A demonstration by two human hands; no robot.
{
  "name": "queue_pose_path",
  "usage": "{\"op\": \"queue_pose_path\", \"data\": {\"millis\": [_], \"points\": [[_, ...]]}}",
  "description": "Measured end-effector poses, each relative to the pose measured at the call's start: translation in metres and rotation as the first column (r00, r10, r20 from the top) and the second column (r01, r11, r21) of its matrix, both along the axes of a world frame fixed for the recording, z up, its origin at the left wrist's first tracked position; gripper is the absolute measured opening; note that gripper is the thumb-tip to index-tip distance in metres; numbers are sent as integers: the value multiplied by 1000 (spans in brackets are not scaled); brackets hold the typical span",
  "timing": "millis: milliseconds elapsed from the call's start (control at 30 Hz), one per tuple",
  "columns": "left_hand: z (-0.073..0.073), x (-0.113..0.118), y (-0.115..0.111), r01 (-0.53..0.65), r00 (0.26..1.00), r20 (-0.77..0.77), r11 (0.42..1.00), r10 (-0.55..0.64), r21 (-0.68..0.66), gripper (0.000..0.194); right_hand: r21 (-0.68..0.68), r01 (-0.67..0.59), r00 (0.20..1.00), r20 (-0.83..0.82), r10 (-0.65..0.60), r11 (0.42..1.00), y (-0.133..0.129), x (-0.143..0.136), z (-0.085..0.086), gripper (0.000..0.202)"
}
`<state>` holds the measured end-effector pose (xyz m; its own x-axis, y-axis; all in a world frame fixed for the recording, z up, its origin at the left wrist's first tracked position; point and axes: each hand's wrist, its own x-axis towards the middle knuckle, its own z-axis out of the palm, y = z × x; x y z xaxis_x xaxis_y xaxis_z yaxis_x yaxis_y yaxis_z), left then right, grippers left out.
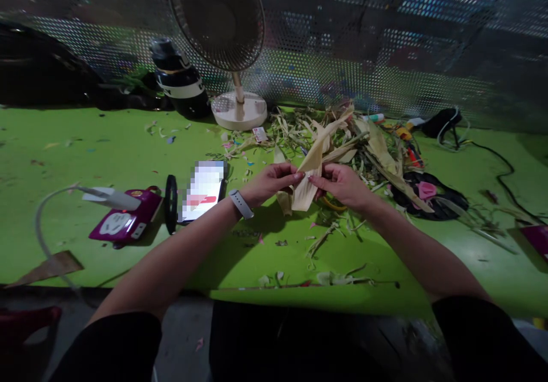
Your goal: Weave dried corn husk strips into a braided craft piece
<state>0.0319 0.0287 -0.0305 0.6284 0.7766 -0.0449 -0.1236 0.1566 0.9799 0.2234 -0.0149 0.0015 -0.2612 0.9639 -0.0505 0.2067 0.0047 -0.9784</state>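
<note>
Between my two hands is a pale, dry corn husk [314, 168], its broad lower end hanging down and its narrow tip rising to the upper right. My left hand [274, 182], with a watch on a light strap [241, 204] at the wrist, pinches the husk's left edge. From the other side my right hand [342, 187] grips it, thumb laid on the front. Another pale husk strip [283, 199] hangs beside the left fingers. Part of a yellow ring [334, 205] shows below my right hand; what it belongs to is hidden.
Behind my hands lies a pile of dried husks and stems [359, 148]. A fan [240, 111] and dark bottle [182, 88] stand at the back. Leftward are a lit phone [202, 191] and purple device [128, 217] with a cable. A black item with a pink flower [427, 190] lies right.
</note>
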Motion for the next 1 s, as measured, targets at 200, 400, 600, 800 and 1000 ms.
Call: {"op": "queue_pose_path", "data": {"millis": [200,400,600,800,1000], "points": [[1,-2,1,19,999,-42,1000,-20,-15,37,-21,-5,1000,-3,5,1000,-1,0,1,36],[2,-1,2,120,980,-170,988,-102,97,34,-40,1,997,71,2,999,0,1,-6,34],[4,-1,1,173,965,-233,957,-118,233,28,53,-83,960,271,66,995,0,7,-8,27],[4,-1,1,174,937,-349,896,-22,409,27,171,-106,859,511,3,980,-5,4,-2,25],[8,-2,0,202,884,-455,789,108,580,20,212,-131,777,629,-33,968,-6,4,1,29]]}}
